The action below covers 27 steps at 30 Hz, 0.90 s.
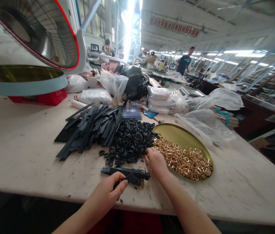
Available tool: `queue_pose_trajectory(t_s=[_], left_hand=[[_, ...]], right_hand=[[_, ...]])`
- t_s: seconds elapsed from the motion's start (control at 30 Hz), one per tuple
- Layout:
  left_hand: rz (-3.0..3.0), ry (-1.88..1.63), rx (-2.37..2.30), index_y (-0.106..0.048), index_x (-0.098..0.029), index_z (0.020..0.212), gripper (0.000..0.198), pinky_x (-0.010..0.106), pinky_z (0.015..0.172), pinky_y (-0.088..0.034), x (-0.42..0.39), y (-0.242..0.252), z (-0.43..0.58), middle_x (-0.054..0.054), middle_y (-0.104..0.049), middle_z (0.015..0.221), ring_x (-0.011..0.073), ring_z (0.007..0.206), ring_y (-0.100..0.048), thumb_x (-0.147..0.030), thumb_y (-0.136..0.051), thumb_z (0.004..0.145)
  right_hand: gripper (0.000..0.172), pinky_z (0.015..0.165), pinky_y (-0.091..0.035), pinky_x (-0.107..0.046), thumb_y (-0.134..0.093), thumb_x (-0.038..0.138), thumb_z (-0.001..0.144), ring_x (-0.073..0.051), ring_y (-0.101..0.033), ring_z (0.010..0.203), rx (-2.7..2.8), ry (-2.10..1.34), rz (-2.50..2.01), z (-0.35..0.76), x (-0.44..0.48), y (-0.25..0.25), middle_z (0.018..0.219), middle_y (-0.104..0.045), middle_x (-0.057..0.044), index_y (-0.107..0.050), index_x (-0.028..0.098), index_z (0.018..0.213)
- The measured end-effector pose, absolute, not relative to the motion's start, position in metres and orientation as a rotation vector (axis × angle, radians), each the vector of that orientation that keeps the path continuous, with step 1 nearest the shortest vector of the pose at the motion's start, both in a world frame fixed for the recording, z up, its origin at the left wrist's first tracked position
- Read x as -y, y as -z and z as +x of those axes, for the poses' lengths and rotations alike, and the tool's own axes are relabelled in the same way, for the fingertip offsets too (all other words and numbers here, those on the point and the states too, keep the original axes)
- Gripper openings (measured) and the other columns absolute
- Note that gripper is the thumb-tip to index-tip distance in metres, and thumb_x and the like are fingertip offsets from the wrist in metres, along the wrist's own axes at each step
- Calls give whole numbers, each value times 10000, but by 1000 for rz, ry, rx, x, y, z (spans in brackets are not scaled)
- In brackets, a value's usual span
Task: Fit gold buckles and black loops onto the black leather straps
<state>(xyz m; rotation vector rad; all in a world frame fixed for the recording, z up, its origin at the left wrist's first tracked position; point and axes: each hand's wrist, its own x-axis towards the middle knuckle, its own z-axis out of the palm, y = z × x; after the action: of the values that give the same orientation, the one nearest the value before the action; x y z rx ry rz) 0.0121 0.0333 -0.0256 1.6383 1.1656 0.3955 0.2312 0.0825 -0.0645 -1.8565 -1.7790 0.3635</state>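
My left hand (114, 188) pinches a black strap (132, 178) between thumb and fingers, low over the table's front. Just behind it lie more black straps (118, 170), with a glint of gold metal at their right end. My right hand (155, 160) is at the right edge of a heap of small black loops (134, 139), its fingertips drawn together; what they hold, if anything, is hidden. To the right, gold buckles (188, 162) cover the near part of a round gold tray (183, 131). A pile of flat black strips (93, 126) lies left of the loops.
A fan (47, 32) with a red rim stands at the left, above a round pan (25, 87) on a red box (40, 98). Plastic-wrapped packs (159, 97) and a black bag (134, 83) line the back. Clear plastic sheeting (200, 125) lies behind the tray. A person (184, 63) stands far off.
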Motion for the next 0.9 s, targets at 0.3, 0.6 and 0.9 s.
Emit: queue_pose_trajectory(t_s=[0.3,0.6,0.9], left_hand=[[1714,-644,-1180,-558,-180,806,259,196,494,-307,-19,4,18,-56,-464,512,108,499,-449,-384,-399,816],[1797,-704,-1200,-553,-186,734,227,197,505,-285,10,-2,14,-47,-495,571,100,525,-444,-323,-396,824],[1765,-749,-1156,-583,-177,746,237,197,536,-311,16,-1,16,-30,-560,623,110,564,-474,-307,-400,823]], right_hand=[[167,552,-392,-251,-575,330,738,-120,-499,557,1289,-1179,-1462,197,-16,21,601,-539,28,-506,180,710],[223,615,-393,-237,-691,341,666,-97,-497,584,815,-1426,-1095,164,26,21,619,-567,35,-559,174,734],[208,626,-405,-239,-707,300,648,-108,-515,599,821,-1310,-1124,163,34,26,636,-584,33,-576,182,759]])
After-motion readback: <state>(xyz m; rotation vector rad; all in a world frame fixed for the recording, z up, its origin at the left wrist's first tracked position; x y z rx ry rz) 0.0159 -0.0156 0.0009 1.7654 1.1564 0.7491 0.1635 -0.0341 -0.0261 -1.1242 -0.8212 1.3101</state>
